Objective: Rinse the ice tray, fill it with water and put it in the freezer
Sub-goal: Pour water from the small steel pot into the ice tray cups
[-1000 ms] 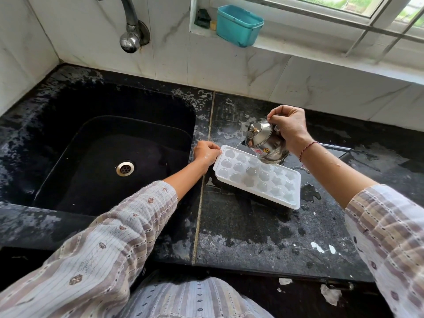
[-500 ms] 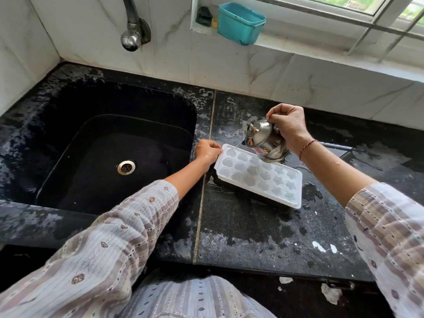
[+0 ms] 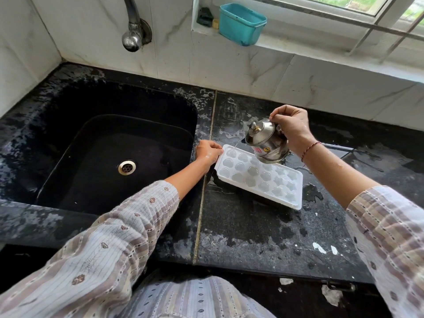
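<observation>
A white ice tray [image 3: 263, 180] with several rounded cells lies on the wet black counter [image 3: 252, 230], just right of the sink. My left hand [image 3: 207, 152] grips the tray's far left corner. My right hand [image 3: 291, 127] holds a small steel kettle [image 3: 266, 141] by its handle, tilted over the tray's far end. A thin stream of water runs from its spout into a far left cell. The kettle hides part of the tray's far edge.
A black sink [image 3: 110, 152] with a steel drain [image 3: 126, 167] lies to the left. A tap [image 3: 133, 31] sticks out of the tiled wall above it. A teal tub [image 3: 242, 24] sits on the window ledge. Puddles cover the counter around the tray.
The kettle has stayed tilted over the tray's far end with water still running. Both hands have kept their grips; only the view has shifted slightly.
</observation>
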The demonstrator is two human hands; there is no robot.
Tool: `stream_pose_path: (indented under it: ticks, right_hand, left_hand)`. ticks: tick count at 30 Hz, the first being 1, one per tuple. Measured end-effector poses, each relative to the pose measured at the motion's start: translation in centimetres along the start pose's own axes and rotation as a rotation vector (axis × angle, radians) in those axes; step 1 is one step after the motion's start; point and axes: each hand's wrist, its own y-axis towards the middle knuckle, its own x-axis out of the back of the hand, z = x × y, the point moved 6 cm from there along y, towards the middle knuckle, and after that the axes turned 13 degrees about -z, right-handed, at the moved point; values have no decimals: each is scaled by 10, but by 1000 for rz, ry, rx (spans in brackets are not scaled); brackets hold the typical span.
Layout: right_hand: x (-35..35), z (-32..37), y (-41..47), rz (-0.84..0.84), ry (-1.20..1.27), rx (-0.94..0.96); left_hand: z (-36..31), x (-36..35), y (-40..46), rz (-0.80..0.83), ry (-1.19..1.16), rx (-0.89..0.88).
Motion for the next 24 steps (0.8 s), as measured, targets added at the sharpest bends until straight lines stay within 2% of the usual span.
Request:
stream_pose_path:
  ticks: [11, 17, 21, 24]
  right_hand:
    - [13, -28, 2, -54, 127, -123]
    - [16, -33, 14, -83, 207, -147]
    - [13, -39, 23, -120, 281, -180]
    - [10, -50, 29, -160, 325, -228]
  left_hand:
    - [-10, -3, 2, -59, 83, -25]
    - [-39, -4, -1, -143, 67, -186]
    - [-59, -24, -6, 51, -94, -244]
    - [-70, -43, -10, 239, -163, -178]
